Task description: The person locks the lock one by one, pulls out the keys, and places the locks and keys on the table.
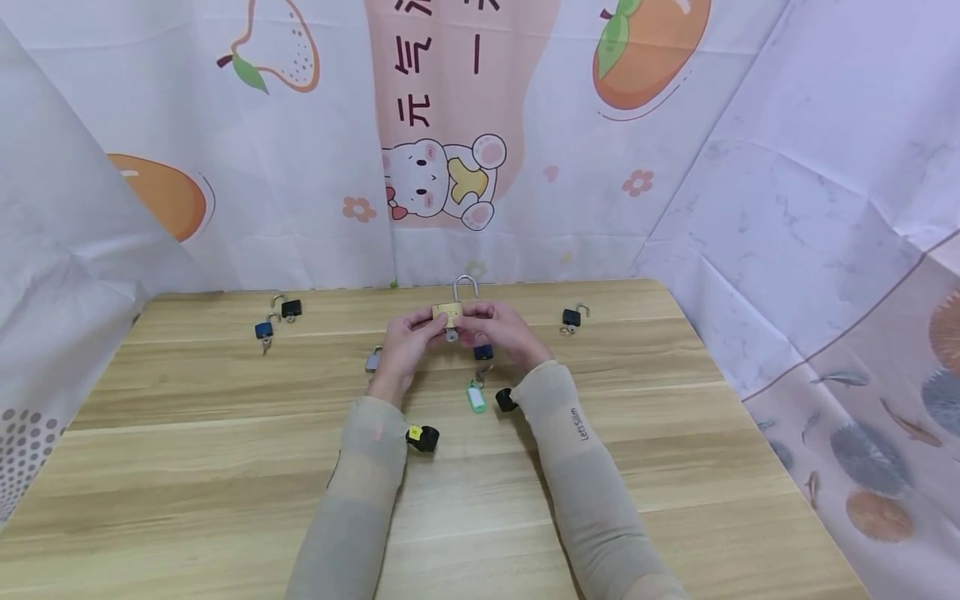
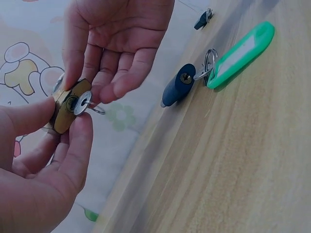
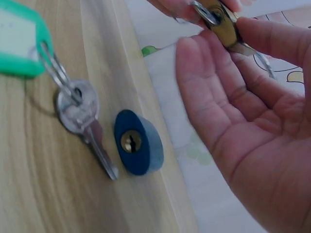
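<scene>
**Q:** Printed fabric backdrop (image 1: 465, 142) with fruit and a cartoon bear, wood-grain table (image 1: 225, 467) in front of it. What lies at the centre?

**A:** A brass padlock with a raised silver shackle (image 1: 451, 312), held above the table's far half between both hands. A silver key (image 2: 83, 103) sits in its keyway, as the left wrist view shows.

**Q:** State of the left hand?

**A:** The left hand (image 1: 406, 344) pinches the brass body between curled thumb and fingers (image 2: 73, 150); grip closed on the lock.

**Q:** And the right hand?

**A:** The right hand (image 1: 501, 332) meets the lock from the other side. Thumb and forefinger curl onto the body's edge; the remaining fingers (image 3: 218, 97) are spread, palm exposed.

**Q:** Objects directly beneath the hands?

**A:** A small dark-blue padlock (image 2: 178, 84) lies on the table, keyhole visible. Just beside it, a silver key on a ring with a green plastic tag (image 2: 239, 52); the right wrist view shows the key's blade close against the blue body.

**Q:** Other items on the surface?

**A:** Two small padlocks, one blue (image 1: 263, 330) and one black (image 1: 290, 307), at far left; a black padlock (image 1: 572, 317) at far right; a black padlock with a yellow mark (image 1: 423, 437) near the left forearm; another black one (image 1: 506, 401) beside the right forearm.
</scene>
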The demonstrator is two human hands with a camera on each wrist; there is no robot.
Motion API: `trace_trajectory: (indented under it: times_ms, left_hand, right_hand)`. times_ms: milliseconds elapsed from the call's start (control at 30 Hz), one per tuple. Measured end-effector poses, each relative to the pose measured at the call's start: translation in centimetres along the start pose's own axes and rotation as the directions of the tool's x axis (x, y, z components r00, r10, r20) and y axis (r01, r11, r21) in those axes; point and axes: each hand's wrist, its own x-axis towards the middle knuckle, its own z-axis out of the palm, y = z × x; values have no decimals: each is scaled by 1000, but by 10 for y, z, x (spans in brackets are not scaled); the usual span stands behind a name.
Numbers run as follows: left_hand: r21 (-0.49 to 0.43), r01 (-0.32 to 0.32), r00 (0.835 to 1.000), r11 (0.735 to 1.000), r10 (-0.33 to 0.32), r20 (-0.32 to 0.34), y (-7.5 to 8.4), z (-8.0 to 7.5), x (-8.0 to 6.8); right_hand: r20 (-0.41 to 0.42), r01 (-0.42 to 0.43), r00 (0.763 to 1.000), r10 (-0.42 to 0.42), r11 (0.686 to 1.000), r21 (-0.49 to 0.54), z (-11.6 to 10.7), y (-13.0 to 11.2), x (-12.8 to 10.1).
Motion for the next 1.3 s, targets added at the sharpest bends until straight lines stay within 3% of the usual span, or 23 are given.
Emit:
trace_trajectory:
  times_ms: [200, 500, 1000, 1300]
  left_hand:
    - [11, 12, 999, 1000, -12, -29, 1, 0, 0]
    - [49, 37, 999, 998, -36, -29, 3, -1, 0]
    - [49, 13, 1000, 999, -12, -18, -1, 0, 0]
    - [57, 11, 1000, 998, -10, -16, -1, 2, 2]
  right_hand:
    - [50, 6, 999, -6, 1000, -3, -5, -1, -1]
    - [-82, 39, 996, -29, 991, 128, -12, -2, 0]
    - [-209, 106, 976, -60, 969, 221, -11, -3, 0]
    - [-214, 155, 972, -98, 951, 266, -11, -5, 1]
